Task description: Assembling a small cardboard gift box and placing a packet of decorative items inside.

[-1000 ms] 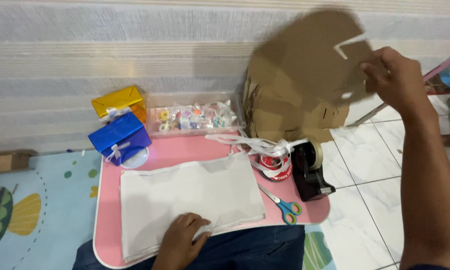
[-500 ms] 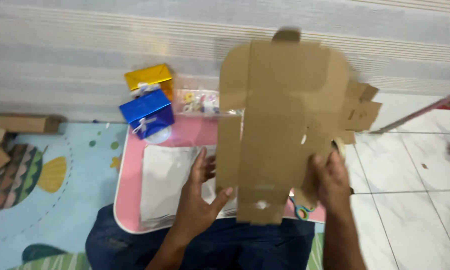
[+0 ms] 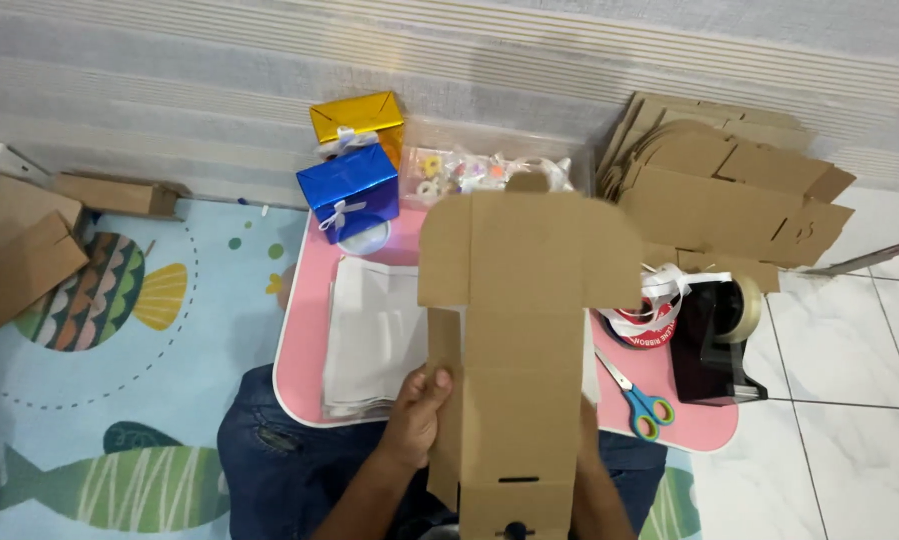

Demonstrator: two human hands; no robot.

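On the far left, brown cardboard pieces point(image 3: 20, 250) lie on a play mat point(image 3: 120, 400) printed with fish. Next comes a small pink surface point(image 3: 305, 330) carrying a blue gift box point(image 3: 352, 193) with a gold gift box point(image 3: 355, 117) behind it, and a stack of white sheets point(image 3: 370, 340). The left hand point(image 3: 417, 412) pinches the left edge of a flat cardboard box blank point(image 3: 515, 330), thumb on its front face, holding it upright over the middle of the surface. The right hand is hidden behind the blank, so its grip cannot be told. Further right lie blue-handled scissors point(image 3: 642, 400), a ribbon roll point(image 3: 645, 315), a black tape dispenser point(image 3: 715, 340), and a pile of flat cardboard point(image 3: 730, 200) against the wall.
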